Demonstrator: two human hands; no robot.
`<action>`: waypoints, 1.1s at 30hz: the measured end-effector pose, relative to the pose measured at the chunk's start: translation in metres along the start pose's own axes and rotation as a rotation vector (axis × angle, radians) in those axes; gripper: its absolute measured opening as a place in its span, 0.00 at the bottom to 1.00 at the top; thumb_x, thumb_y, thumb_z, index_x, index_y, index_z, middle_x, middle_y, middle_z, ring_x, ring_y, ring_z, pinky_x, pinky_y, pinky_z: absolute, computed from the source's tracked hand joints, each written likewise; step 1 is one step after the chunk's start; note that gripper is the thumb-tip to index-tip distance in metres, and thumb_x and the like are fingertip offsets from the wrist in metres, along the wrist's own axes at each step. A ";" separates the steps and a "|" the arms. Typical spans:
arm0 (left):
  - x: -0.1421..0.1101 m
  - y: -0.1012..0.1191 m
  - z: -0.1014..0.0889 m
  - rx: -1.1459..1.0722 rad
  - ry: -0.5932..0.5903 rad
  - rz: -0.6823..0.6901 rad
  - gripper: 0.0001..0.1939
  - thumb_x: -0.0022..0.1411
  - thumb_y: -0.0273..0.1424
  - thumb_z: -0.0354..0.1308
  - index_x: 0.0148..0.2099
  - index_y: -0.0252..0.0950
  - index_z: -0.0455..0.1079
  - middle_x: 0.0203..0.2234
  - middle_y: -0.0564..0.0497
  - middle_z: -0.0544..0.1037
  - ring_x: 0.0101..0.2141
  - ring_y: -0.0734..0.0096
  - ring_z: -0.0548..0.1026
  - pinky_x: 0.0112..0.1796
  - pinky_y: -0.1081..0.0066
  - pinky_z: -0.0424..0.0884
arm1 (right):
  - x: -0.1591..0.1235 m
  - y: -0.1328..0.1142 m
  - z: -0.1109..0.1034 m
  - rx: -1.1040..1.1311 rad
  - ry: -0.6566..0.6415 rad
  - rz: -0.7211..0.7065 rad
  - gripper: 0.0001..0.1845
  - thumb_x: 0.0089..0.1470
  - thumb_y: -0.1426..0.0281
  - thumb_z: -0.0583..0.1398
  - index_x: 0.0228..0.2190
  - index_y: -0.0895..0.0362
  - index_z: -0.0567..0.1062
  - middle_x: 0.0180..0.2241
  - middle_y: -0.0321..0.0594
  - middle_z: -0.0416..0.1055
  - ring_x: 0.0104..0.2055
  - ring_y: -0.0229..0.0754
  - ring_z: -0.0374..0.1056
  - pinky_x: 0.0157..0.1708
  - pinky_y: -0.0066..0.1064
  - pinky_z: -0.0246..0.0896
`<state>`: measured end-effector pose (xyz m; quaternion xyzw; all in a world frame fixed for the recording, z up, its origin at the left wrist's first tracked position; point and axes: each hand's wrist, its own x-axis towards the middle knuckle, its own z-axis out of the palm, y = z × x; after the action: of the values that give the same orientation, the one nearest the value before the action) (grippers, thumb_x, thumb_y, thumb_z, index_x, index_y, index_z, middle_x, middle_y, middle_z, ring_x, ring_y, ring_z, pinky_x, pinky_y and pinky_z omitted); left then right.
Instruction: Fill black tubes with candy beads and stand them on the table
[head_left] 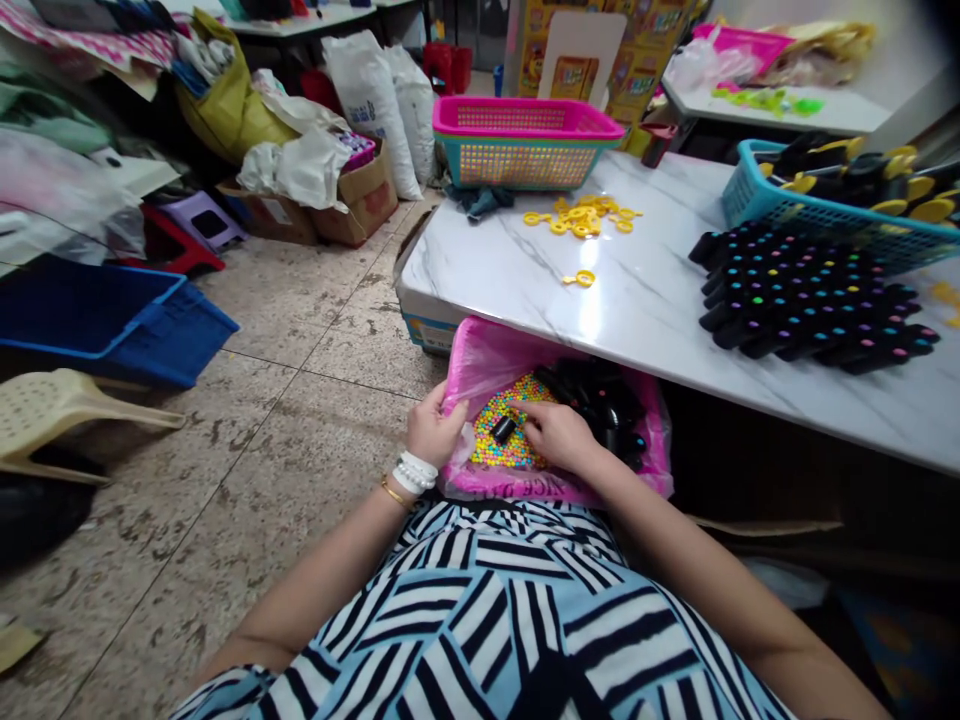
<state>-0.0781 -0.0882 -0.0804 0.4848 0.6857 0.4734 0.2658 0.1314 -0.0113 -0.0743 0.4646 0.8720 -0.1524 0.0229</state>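
Small multicoloured beads (495, 405) lie loose in the left part of a pink tray (484, 355), positioned at the person's lap with its far side against or below the near edge of the tabletop (652, 250); which of the two cannot be determined. Clear plastic film lines the tray, and dark lettering, partly legible, shows along its near side.

The left hand (437, 425) is closed on the tray's left rim, thumb inward; white bracelets (415, 472) are worn at that wrist. The right hand (559, 435) is inside the tray over the beads, index finger extended and the other fingers curled. A short black cylinder (504, 430) lies on the beads just beside its fingertips; whether the fingers touch it or hold anything cannot be told. Black parts (600, 400) are heaped in the right part of the tray.

On the tabletop, a single yellow ring piece (577, 279) lies apart from a pile of yellow pieces (589, 215). Behind the pile, a pink basket (525, 133) is nested in a turquoise basket (517, 160). To the right, black containers (810, 300) with coloured dots on their ends stand in close rows. Beyond them, a blue basket (832, 215) carries black and yellow items.
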 end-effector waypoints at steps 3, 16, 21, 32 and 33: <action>-0.001 0.000 0.001 -0.016 0.003 -0.009 0.20 0.60 0.37 0.57 0.52 0.34 0.76 0.31 0.52 0.80 0.30 0.69 0.74 0.35 0.72 0.69 | 0.001 -0.005 0.002 -0.007 0.014 0.111 0.26 0.67 0.55 0.47 0.46 0.55 0.79 0.35 0.48 0.80 0.37 0.49 0.76 0.37 0.34 0.65; -0.002 0.000 0.003 -0.056 0.013 -0.060 0.21 0.59 0.35 0.59 0.53 0.34 0.76 0.30 0.51 0.81 0.29 0.68 0.74 0.35 0.71 0.70 | -0.008 -0.010 -0.004 -0.191 -0.050 -0.447 0.22 0.62 0.74 0.54 0.57 0.54 0.71 0.54 0.50 0.70 0.51 0.51 0.67 0.46 0.37 0.66; -0.002 -0.001 0.003 -0.091 -0.011 -0.053 0.20 0.61 0.35 0.58 0.53 0.34 0.75 0.34 0.50 0.82 0.31 0.68 0.75 0.36 0.71 0.71 | -0.003 -0.007 0.012 0.074 -0.059 -0.427 0.19 0.57 0.77 0.57 0.49 0.56 0.75 0.47 0.47 0.74 0.48 0.47 0.70 0.48 0.36 0.66; 0.001 -0.005 0.003 -0.131 -0.038 -0.055 0.21 0.61 0.38 0.59 0.54 0.34 0.74 0.41 0.50 0.82 0.38 0.65 0.77 0.42 0.70 0.71 | -0.033 0.022 -0.012 0.863 0.072 -0.193 0.17 0.52 0.69 0.63 0.45 0.53 0.79 0.43 0.39 0.78 0.38 0.39 0.73 0.40 0.31 0.68; 0.001 -0.005 0.003 -0.140 -0.038 -0.056 0.21 0.61 0.38 0.59 0.54 0.34 0.74 0.42 0.50 0.82 0.38 0.65 0.78 0.43 0.70 0.71 | -0.033 0.023 -0.013 0.817 0.131 -0.190 0.16 0.52 0.70 0.62 0.44 0.54 0.79 0.43 0.39 0.78 0.36 0.39 0.72 0.38 0.30 0.67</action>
<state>-0.0780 -0.0864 -0.0863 0.4548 0.6590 0.5031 0.3253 0.1704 -0.0223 -0.0620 0.3620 0.7785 -0.4570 -0.2325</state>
